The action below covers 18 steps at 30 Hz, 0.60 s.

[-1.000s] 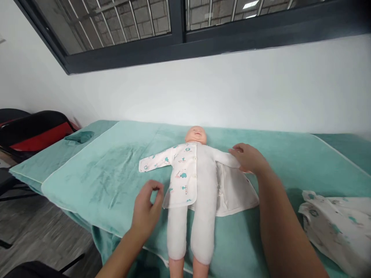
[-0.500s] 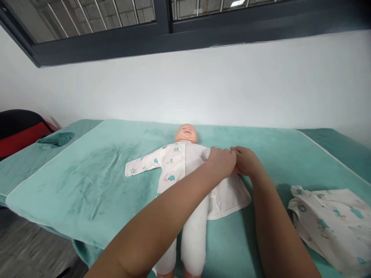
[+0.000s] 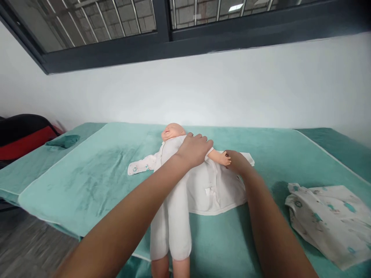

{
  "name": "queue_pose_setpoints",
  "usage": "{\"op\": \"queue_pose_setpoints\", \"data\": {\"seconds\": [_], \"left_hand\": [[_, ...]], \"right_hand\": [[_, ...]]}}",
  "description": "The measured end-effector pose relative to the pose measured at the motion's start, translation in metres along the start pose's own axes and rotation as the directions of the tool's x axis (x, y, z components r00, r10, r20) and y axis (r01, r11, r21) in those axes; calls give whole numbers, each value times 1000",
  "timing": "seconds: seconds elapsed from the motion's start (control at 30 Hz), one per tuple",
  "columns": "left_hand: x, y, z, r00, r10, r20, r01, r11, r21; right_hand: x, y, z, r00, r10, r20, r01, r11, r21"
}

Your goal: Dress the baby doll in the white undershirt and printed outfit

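A baby doll (image 3: 173, 130) in a white undergarment lies on the green cover, its body tilted over toward the left. My left hand (image 3: 196, 150) is wrapped over the doll's shoulder and upper arm. Beyond it sticks out the doll's bare forearm and hand. My right hand (image 3: 238, 162) is closed on the white printed baby shirt (image 3: 203, 199) beside the doll's hand; its fingertips are partly hidden. One sleeve (image 3: 140, 165) covers the doll's other arm at the left. The rest of the shirt spreads inside-out at the right, a sleeve end showing behind my right hand.
Another folded printed baby garment (image 3: 330, 220) lies at the right of the green cover (image 3: 81, 173). A black and red item (image 3: 27, 141) is at the far left. The white wall (image 3: 217, 92) and dark window frame (image 3: 107, 54) rise behind.
My left hand has moved left from the sleeve onto the doll's shoulder. The doll has rolled toward the left, its forearm now showing, and more of the shirt lies spread at the right.
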<state>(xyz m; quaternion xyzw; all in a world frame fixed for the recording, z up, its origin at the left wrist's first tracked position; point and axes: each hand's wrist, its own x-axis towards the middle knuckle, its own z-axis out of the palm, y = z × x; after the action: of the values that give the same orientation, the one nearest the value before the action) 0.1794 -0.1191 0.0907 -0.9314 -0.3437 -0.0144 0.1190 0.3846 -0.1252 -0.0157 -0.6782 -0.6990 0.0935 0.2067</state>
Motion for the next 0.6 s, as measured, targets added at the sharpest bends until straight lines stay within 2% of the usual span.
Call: {"op": "queue_pose_setpoints", "data": {"seconds": [0.1, 0.2, 0.3, 0.37, 0.43, 0.5, 0.53, 0.6], "left_hand": [[-2, -2, 0, 999, -9, 31, 8, 1000, 17], [0, -2, 2, 999, -24, 37, 23, 999, 34], [5, -2, 5, 994, -64, 88, 58, 996, 70], [10, -1, 9, 983, -113, 144, 101, 991, 88], [16, 1, 13, 970, -172, 170, 160, 984, 84], [22, 6, 20, 963, -232, 136, 227, 973, 51], [26, 9, 23, 960, -262, 99, 261, 965, 23], [32, 16, 31, 947, -320, 21, 320, 946, -47]], "right_hand": [[-1, -4, 6, 996, 18, 85, -20, 999, 32], [-2, -7, 4, 992, 76, 99, -85, 992, 89], [-5, -11, -8, 987, 146, 69, -160, 942, 296], [-9, -15, -19, 975, 212, 63, -209, 791, 575], [-13, -21, -29, 967, 237, 95, -212, 541, 814], [-17, -29, -35, 973, 199, 116, -183, 364, 913], [-18, -34, -37, 978, 175, 112, -164, 317, 934], [-21, -42, -38, 986, 130, 103, -136, 281, 950]]}}
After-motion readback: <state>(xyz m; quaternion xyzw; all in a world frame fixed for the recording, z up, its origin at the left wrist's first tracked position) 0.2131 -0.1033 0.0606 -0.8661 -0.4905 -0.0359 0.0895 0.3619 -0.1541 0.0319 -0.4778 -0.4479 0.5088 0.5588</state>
